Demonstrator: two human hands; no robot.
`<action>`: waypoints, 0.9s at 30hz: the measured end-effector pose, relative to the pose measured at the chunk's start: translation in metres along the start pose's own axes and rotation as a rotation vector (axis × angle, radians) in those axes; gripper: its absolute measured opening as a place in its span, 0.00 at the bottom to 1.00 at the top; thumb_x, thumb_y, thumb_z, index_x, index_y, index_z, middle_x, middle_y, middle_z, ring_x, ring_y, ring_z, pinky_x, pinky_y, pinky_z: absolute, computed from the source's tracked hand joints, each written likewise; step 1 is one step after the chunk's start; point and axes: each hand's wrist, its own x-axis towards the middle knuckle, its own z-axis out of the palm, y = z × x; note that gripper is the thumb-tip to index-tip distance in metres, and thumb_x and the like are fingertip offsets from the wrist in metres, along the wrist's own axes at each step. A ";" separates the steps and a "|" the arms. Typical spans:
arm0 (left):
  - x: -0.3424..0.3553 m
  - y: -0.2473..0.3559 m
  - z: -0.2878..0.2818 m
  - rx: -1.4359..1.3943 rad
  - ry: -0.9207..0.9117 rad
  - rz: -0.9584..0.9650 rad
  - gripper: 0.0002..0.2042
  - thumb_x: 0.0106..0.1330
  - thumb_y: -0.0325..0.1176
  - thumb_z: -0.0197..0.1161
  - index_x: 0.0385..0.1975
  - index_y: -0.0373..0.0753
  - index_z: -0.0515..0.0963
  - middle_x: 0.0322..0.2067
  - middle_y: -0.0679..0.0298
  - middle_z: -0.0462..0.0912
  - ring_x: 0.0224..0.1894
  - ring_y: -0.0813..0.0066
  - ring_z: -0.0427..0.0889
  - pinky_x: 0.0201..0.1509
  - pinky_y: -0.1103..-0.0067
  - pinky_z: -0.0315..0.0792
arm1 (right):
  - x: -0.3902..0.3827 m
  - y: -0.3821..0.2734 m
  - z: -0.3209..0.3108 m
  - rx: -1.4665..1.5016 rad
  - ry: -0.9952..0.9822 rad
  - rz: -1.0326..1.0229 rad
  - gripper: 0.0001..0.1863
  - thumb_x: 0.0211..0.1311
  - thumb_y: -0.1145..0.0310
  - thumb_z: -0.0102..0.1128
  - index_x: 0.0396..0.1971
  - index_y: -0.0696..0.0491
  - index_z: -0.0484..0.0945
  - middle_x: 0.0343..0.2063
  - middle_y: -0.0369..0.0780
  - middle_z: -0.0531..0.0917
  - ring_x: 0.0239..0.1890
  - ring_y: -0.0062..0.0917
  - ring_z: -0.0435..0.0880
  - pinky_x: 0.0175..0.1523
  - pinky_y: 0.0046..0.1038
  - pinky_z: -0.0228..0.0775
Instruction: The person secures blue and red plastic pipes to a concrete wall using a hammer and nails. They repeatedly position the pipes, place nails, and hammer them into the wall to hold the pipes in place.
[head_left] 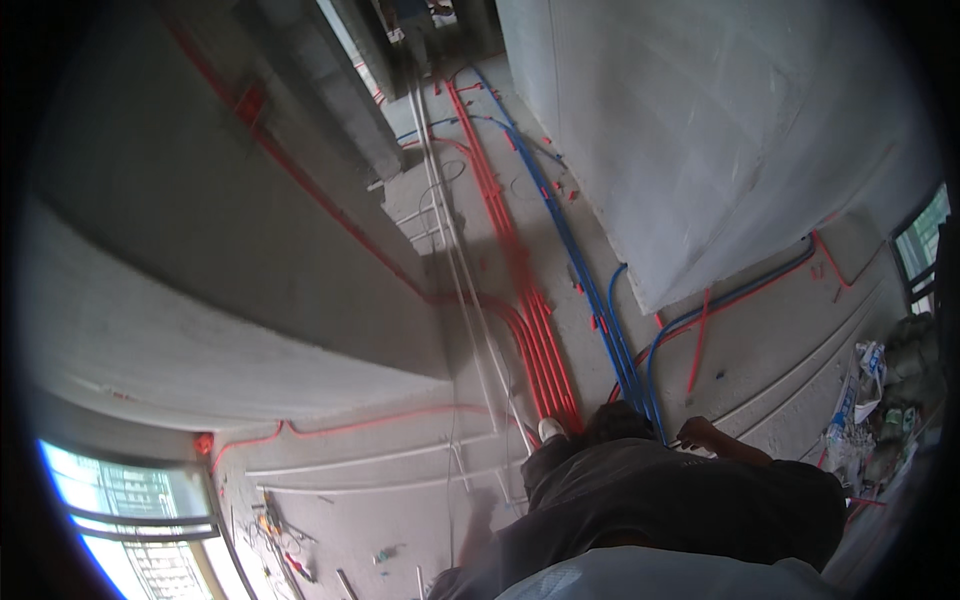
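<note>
My right hand (703, 435) is at the lower middle right, at the end of a bent arm in a dark sleeve (800, 500). Its fingers look curled in; what they hold, if anything, is too dark and small to make out. Just left of it, blue pipes (612, 345) run along the floor. Beside those lies a bundle of red pipes (520, 280), reaching from near my feet toward the far doorway. A light shoe (549, 428) shows at the pipes' near end. My left hand does not show.
Bare grey walls (640, 120) stand on both sides. White pipes (450, 230) run along the floor on the left. Tools (272, 525) lie at the lower left near a window (130, 500). Bags and rubble (870, 400) are piled at the right. Far off stands another person (415, 35).
</note>
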 end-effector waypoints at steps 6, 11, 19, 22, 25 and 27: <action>0.124 0.210 0.000 0.400 0.072 0.418 0.05 0.69 0.34 0.62 0.35 0.42 0.80 0.23 0.63 0.83 0.21 0.72 0.81 0.22 0.77 0.69 | 0.015 -0.088 -0.025 0.222 0.177 0.085 0.13 0.64 0.68 0.61 0.23 0.61 0.83 0.24 0.45 0.86 0.25 0.31 0.89 0.25 0.34 0.81; 0.210 0.385 0.068 0.381 -0.012 0.369 0.04 0.68 0.34 0.62 0.33 0.42 0.79 0.22 0.65 0.80 0.20 0.73 0.79 0.19 0.75 0.68 | 0.113 -0.099 -0.033 0.133 0.117 0.038 0.11 0.62 0.68 0.70 0.29 0.61 0.80 0.26 0.47 0.85 0.22 0.34 0.87 0.19 0.33 0.76; 0.278 0.590 0.107 0.898 -0.193 0.580 0.06 0.65 0.39 0.63 0.33 0.44 0.81 0.31 0.64 0.80 0.26 0.64 0.80 0.27 0.67 0.74 | 0.278 -0.388 -0.168 -1.012 0.153 -0.712 0.17 0.67 0.55 0.66 0.31 0.55 0.84 0.20 0.42 0.84 0.19 0.29 0.83 0.25 0.35 0.73; 0.298 0.657 0.131 1.736 -0.248 0.827 0.07 0.62 0.40 0.65 0.32 0.46 0.83 0.39 0.64 0.84 0.34 0.61 0.84 0.36 0.64 0.78 | 0.342 -0.516 -0.239 0.219 0.118 -0.289 0.14 0.64 0.56 0.65 0.33 0.53 0.83 0.25 0.40 0.84 0.23 0.30 0.84 0.28 0.34 0.75; 0.362 0.716 0.145 0.102 -0.244 -0.008 0.07 0.58 0.41 0.67 0.30 0.48 0.86 0.37 0.64 0.86 0.35 0.59 0.85 0.40 0.63 0.78 | 0.389 -0.661 -0.317 0.553 0.186 -0.224 0.11 0.64 0.65 0.64 0.35 0.59 0.80 0.29 0.44 0.86 0.26 0.29 0.87 0.28 0.29 0.77; 0.400 0.763 0.163 0.716 -0.233 0.403 0.07 0.57 0.41 0.67 0.29 0.47 0.86 0.35 0.63 0.86 0.34 0.59 0.85 0.39 0.64 0.78 | 0.454 -0.695 -0.353 0.484 0.217 -0.426 0.09 0.64 0.67 0.62 0.30 0.58 0.80 0.25 0.41 0.85 0.23 0.27 0.84 0.26 0.29 0.74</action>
